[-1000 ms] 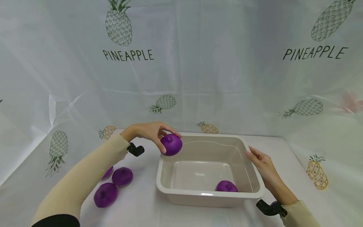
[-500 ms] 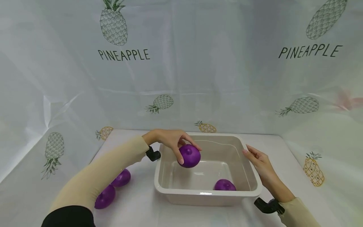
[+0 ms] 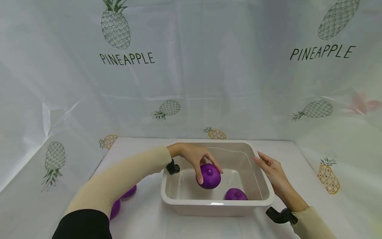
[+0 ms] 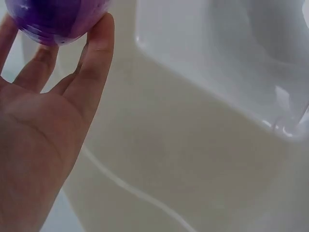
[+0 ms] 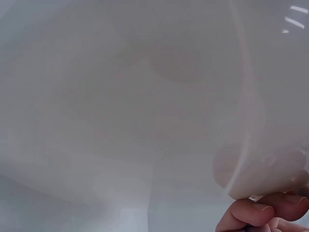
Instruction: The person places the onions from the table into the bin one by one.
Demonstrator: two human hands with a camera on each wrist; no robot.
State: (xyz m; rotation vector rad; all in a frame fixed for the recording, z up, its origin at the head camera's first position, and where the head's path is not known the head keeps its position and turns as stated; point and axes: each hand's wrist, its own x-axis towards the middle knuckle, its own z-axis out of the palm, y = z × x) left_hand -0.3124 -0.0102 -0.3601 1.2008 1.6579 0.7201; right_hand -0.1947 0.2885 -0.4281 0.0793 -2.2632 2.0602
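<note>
Purple ball [image 3: 210,177] seemingly in left fingertips [image 4: 102,34]

L arm [image 3: 125,181] extended fwd, L hand [image 3: 194,155] palm-dn & gripping; R hand [image 3: 275,172] pinching, off to R.

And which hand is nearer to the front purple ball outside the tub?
Left. The left hand is over the tub, right of that front ball, holding another ball. The right hand is farther away, at the tub's right rim.
</note>
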